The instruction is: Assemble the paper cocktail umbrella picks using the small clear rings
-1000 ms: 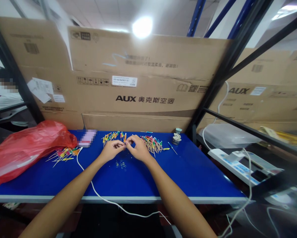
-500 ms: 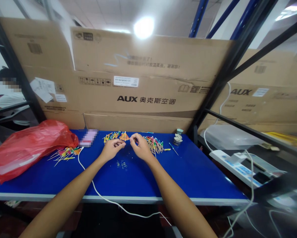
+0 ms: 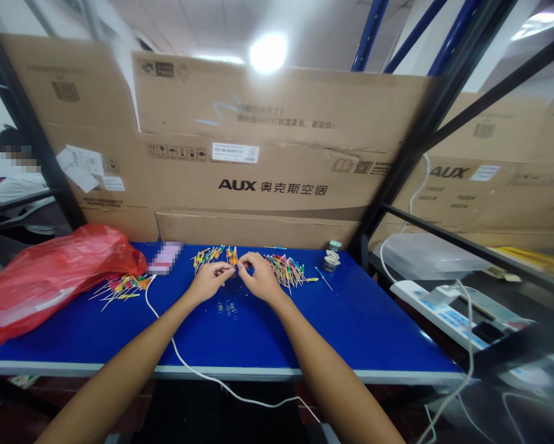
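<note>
Above the blue table, my left hand (image 3: 209, 280) and my right hand (image 3: 259, 277) nearly meet, the fingers of each pinched. Between them both hold an orange paper cocktail umbrella (image 3: 233, 254), its canopy partly folded and its stick mostly hidden by the fingers. Just beyond my left hand lies a row of folded cocktail umbrellas (image 3: 208, 255). A larger pile of folded umbrellas (image 3: 289, 271) lies right of my right hand, sticks toward me. Several small clear rings (image 3: 227, 308) are scattered on the table nearer to me.
At left, a red plastic bag (image 3: 55, 271) lies beside more umbrellas (image 3: 122, 288). A phone (image 3: 164, 256) trails a white cable (image 3: 179, 351) over the table's front edge. Small tubs (image 3: 331, 260) and a thin blue tool (image 3: 323, 278) are at right. Cardboard (image 3: 267, 166) walls the back.
The orange umbrella's canopy, spread wide before, is now drawn in narrower. My right hand has moved slightly left, closer to my left hand.
</note>
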A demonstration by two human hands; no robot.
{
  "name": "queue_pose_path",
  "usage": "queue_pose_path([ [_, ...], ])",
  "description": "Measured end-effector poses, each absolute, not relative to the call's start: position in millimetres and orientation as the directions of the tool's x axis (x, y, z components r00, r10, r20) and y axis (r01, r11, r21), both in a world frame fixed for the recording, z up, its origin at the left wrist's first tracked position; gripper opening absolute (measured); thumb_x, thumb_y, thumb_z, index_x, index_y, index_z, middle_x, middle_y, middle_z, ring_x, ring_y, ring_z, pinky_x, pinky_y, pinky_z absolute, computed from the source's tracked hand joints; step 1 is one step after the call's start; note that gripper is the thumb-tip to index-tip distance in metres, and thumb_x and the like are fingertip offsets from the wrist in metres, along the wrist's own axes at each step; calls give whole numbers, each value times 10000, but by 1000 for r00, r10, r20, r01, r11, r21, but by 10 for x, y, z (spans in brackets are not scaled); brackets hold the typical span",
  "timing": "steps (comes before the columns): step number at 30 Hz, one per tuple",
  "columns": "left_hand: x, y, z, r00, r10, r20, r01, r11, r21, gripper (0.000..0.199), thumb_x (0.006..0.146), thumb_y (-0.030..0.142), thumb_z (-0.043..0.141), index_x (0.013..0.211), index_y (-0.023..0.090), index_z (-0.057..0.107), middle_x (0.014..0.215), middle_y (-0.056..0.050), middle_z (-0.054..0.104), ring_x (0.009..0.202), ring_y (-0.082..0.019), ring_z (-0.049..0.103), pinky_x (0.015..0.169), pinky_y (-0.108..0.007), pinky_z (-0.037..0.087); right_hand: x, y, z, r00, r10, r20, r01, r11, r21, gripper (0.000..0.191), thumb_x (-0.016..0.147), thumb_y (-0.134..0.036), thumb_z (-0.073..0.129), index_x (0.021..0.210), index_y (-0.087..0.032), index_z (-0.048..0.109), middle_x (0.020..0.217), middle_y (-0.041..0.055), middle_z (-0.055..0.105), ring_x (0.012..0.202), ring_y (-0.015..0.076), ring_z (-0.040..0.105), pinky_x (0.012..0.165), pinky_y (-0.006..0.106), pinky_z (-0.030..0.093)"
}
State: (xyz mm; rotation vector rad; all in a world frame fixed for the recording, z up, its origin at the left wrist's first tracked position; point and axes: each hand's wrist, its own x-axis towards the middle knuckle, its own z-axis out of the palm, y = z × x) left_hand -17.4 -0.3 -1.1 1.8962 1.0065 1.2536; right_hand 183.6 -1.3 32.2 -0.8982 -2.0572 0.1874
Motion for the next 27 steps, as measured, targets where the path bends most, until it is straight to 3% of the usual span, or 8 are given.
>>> queue_pose_path([
  [6,-220,41,-50,177,874,452,300,-485,821,315,878,449,672,979,170,778,774,-54,774,513,-146,610,511,-249,502,1874,-3,338,-346,664,663,559,713,-423,60,877,-191,582,832,-225,603,802,36,631,783,215,552,725,326,427],
  [13,-201,24,-23,214,866,452,268,-497,826,354,904,466,635,1028,162,767,835,-70,784,538,-151,632,513,-253,516,1874,-6,334,-342,663,665,544,717,-436,102,950,-270,553,921,-228,641,878,51,672,830,219,577,765,340,440],
  [17,-174,-6,1,258,855,451,240,-509,827,345,906,459,637,1033,165,765,859,-71,782,570,-155,649,523,-251,523,1856,2,315,-367,655,661,540,728,-423,116,951,-285,568,877,-232,641,866,52,676,836,224,582,773,344,436],
  [27,-222,31,-41,209,868,451,267,-495,827,342,931,446,607,1031,154,755,838,-74,778,553,-150,620,516,-252,516,1904,48,326,-330,655,680,570,712,-410,90,881,-177,579,804,-224,577,805,37,635,782,219,559,762,350,425],
])
